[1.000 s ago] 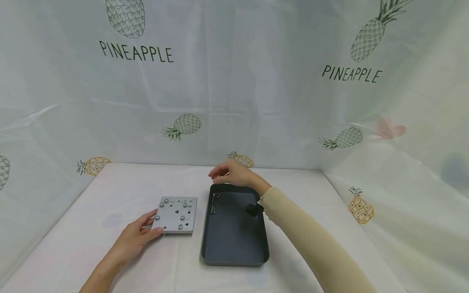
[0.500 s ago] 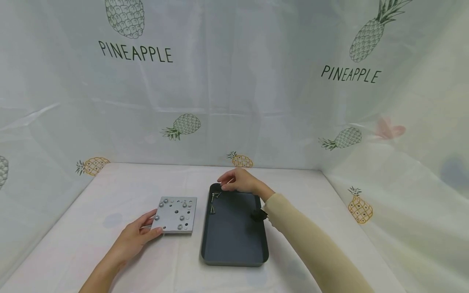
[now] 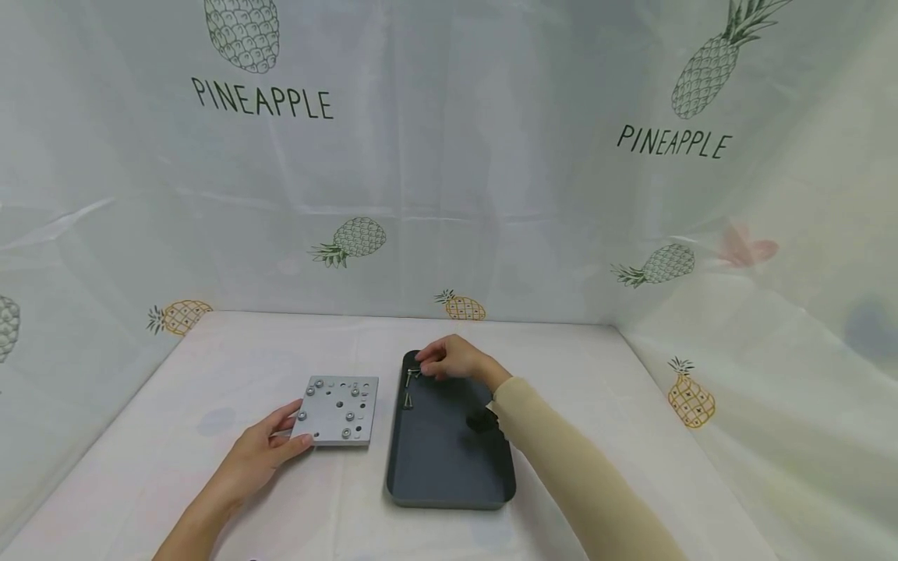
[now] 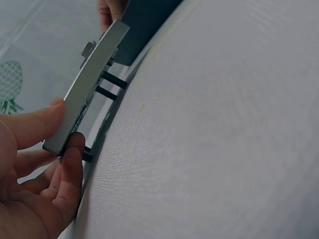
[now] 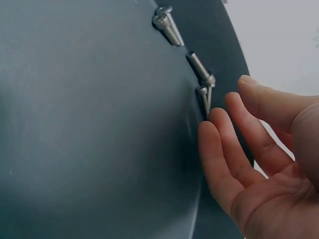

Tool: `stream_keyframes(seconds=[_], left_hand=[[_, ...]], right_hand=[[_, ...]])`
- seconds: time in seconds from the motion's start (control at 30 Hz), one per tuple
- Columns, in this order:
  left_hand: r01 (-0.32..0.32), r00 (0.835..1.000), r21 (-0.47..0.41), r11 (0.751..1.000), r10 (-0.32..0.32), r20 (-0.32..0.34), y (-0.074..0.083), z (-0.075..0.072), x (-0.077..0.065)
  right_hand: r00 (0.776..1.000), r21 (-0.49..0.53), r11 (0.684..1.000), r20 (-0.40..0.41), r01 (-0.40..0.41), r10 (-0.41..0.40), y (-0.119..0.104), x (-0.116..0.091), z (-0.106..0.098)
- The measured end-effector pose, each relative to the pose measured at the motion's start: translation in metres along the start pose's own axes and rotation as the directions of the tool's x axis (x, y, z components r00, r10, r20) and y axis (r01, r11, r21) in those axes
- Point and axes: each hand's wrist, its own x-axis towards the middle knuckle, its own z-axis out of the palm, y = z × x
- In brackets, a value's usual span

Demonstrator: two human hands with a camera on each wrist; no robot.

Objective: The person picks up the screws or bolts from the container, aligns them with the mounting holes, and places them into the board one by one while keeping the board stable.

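Observation:
My left hand [image 3: 256, 456] pinches the near left corner of a square silver metal plate [image 3: 330, 428]. In the left wrist view its thumb lies on the plate's edge and the fingers are underneath. Several socket-head screws [image 3: 349, 417] sit in the plate among open holes. Dark screw shanks [image 4: 113, 80] stick out below it. Over the far left corner of a dark grey tray [image 3: 452, 467], my right hand [image 3: 456, 360] reaches down. In the right wrist view its fingers are slightly bent beside loose silver screws [image 5: 200, 68], with nothing visible between thumb and fingers.
Another pair of screws [image 5: 168, 25] lies along the tray's left wall. A black wrist camera [image 3: 481, 421] hangs under the right sleeve, over the tray. The table cloth [image 3: 295, 522] is white, and a pineapple-print curtain [image 3: 449, 179] rises behind the table.
My right hand has moved from above the tray's far rim toward me and down to the screws in the far left corner. The left hand and the plate have stayed put.

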Motion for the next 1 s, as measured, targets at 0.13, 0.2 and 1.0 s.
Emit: stream_keyframes(seconds=[0.13,0.2,1.0], left_hand=[[-0.003,1.000,0.012,1.000,0.003,-0.006,-0.001,0.000,0.001],[-0.001,1.000,0.013,1.000,0.001,-0.003,-0.001,0.001,0.000],[-0.005,1.000,0.009,1.000,0.005,-0.002,-0.001,0.000,0.001]], right_hand=[[0.999,0.019,0.999,0.016,-0.032,0.032,0.001,0.001,0.007],[0.999,0.034,0.999,0.021,-0.043,0.042,0.002,0.001,0.010],[0.996,0.035,0.997,-0.060,-0.066,0.068,0.005,0.008,0.024]])
